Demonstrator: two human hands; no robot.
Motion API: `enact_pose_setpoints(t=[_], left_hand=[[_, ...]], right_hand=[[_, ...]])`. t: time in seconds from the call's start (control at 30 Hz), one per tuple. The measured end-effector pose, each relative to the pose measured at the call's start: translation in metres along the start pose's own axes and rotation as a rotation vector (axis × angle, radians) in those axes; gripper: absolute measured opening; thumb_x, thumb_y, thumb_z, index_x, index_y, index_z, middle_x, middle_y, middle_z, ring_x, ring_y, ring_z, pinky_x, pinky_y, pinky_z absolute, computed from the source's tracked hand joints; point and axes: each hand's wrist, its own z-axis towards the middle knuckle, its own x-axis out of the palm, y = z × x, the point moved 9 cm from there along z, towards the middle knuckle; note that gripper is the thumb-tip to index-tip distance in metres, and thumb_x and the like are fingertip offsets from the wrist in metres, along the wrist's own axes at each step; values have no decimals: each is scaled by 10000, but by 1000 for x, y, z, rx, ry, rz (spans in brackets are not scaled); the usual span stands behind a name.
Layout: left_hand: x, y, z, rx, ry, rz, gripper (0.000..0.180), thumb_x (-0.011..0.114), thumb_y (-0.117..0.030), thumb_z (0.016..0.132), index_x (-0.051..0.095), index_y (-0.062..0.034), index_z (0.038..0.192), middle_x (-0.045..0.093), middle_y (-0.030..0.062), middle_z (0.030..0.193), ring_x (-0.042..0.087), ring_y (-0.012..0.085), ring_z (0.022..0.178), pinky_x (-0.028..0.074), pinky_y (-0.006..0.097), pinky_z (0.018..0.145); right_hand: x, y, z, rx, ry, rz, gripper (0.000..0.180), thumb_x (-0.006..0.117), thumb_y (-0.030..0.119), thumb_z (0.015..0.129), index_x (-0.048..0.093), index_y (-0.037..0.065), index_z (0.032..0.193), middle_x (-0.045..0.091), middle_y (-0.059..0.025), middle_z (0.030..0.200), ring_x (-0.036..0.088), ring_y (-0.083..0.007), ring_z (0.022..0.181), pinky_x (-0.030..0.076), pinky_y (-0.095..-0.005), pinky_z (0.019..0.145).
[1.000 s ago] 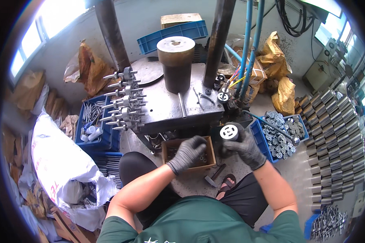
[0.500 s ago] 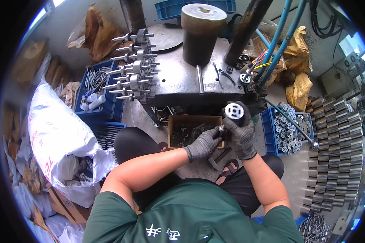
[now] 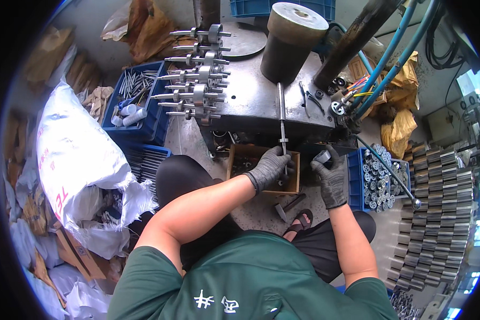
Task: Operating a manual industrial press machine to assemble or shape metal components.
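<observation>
My left hand [image 3: 271, 168] is closed around a thin steel shaft [image 3: 285, 152] with a ring-shaped bearing [image 3: 284, 140] on it. The shaft's far end lines up with a metal rod [image 3: 281, 101] on the steel table; whether they touch I cannot tell. To the right, my right hand [image 3: 330, 178] grips a short metal cylinder [image 3: 322, 156], its end tilted up and partly hidden by the fingers. Both hands wear grey gloves. Below my left hand a wooden box [image 3: 291, 186] holds dark small parts.
Shafts with rings [image 3: 200, 93] line the left of the steel table [image 3: 245, 106]. Pliers [image 3: 310, 100] lie near a heavy steel cylinder [image 3: 290, 48]. A blue crate [image 3: 356, 181] of round metal parts and stacked metal tubes [image 3: 437, 213] stand right. A hammer [image 3: 282, 212] lies on the floor.
My hands have moved apart. The left has gone forward to the table edge with the shaft; the right has turned its cylinder, so the round holed face no longer shows. The view has shifted slightly.
</observation>
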Motion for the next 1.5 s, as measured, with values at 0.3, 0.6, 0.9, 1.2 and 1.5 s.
enact_pose_setpoints(t=[0.3, 0.6, 0.9, 1.2, 1.5], left_hand=[[0, -55, -3, 261, -92, 156, 229, 540, -195, 1040, 579, -25, 1188, 667, 88, 879, 661, 143, 699, 553, 299, 577], [-8, -57, 12, 308, -116, 156, 349, 575, -186, 1016, 566, 33, 1288, 698, 107, 935, 678, 151, 812, 553, 306, 672], [-7, -49, 39, 358, -170, 164, 547, 726, -216, 866, 554, 36, 1320, 703, 165, 917, 705, 241, 773, 587, 375, 695], [2, -68, 20, 216, -103, 221, 367, 727, -148, 893, 629, 37, 1194, 708, 121, 988, 666, 187, 865, 549, 336, 795], [-9, -69, 29, 254, -30, 190, 235, 690, -167, 913, 682, 14, 1062, 693, 77, 861, 655, 151, 769, 553, 318, 693]], right_hand=[[18, -3, 28, -125, 235, -172, 551, 837, 129, 845, 595, 34, 1330, 665, -52, 1119, 622, -155, 1043, 510, -314, 960], [71, 221, 101, -681, 171, -191, 491, 816, 91, 854, 605, -16, 1285, 702, -76, 1077, 684, -148, 942, 558, -293, 863], [108, 317, 219, -767, 5, -625, 415, 768, 306, 876, 722, 40, 1191, 756, -171, 1039, 727, -224, 957, 565, -332, 879], [128, 308, 275, -619, 14, -1052, 524, 685, 532, 896, 736, 114, 1207, 732, -197, 1142, 695, -347, 1076, 520, -411, 994], [101, 326, 169, -1002, 155, -1283, 428, 685, 349, 920, 684, 61, 1236, 703, -194, 1167, 666, -368, 1078, 514, -437, 997]])
